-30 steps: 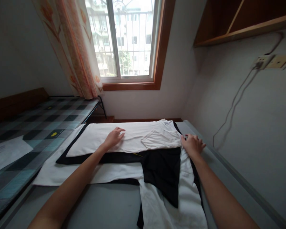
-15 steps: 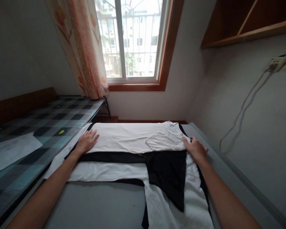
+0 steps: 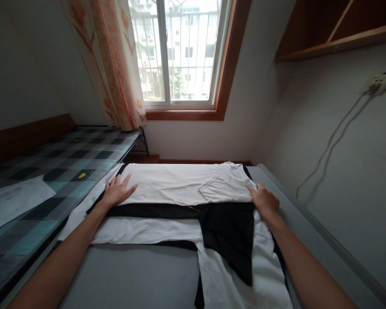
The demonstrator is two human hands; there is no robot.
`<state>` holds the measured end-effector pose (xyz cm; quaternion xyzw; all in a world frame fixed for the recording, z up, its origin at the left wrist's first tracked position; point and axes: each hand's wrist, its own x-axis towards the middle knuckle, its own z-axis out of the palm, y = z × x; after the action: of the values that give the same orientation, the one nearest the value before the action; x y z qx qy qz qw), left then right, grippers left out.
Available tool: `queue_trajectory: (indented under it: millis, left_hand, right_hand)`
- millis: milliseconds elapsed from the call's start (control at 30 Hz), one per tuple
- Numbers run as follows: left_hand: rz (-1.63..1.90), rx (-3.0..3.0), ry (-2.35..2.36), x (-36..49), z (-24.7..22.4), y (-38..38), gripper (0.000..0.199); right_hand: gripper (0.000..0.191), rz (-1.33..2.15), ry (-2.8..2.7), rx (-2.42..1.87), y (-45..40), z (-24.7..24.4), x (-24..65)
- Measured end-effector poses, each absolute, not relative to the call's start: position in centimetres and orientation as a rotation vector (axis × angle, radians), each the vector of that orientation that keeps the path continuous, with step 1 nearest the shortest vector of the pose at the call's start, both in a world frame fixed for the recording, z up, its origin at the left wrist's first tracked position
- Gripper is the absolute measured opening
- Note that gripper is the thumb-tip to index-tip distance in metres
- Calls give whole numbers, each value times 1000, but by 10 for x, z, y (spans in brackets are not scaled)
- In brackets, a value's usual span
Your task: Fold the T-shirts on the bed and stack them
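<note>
A white T-shirt (image 3: 170, 182), folded into a long strip, lies on top of a stack of clothes. Beneath it shows a black shirt (image 3: 228, 227), its sleeve spread toward me. Lowest visible is a white long-sleeved garment (image 3: 148, 231), with more black cloth peeking out along its edges. My left hand (image 3: 118, 191) rests on the T-shirt's left end, palm down and fingers apart. At the right end, by the collar and shoulder, my right hand (image 3: 264, 199) pinches the T-shirt's edge; its fingertips are partly hidden.
The clothes lie on a grey flat surface (image 3: 141, 272). A bed with a checked cover (image 3: 99, 150) stands at the left, a sheet of paper (image 3: 17, 201) on it. Ahead are a curtain (image 3: 111, 64) and a window. A cord (image 3: 328, 146) hangs along the right wall.
My right hand has closed its fingers more at the T-shirt's shoulder edge. My left hand's fingers have spread slightly on the cloth. The camera view has shifted a little.
</note>
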<state>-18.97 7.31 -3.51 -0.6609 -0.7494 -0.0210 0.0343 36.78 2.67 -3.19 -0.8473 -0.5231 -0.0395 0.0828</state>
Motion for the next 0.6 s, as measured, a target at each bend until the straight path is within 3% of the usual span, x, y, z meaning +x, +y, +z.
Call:
queue_trajectory:
  millis: [200, 600]
  left_hand:
    - [5, -2043, -2298, -191, -37, 71, 85]
    - [66, -2046, -2333, -184, -31, 57, 86]
  right_hand:
    - [39, -243, -1716, -2554, 19, -26, 361]
    - [40, -171, -1791, -2557, 2, -18, 372]
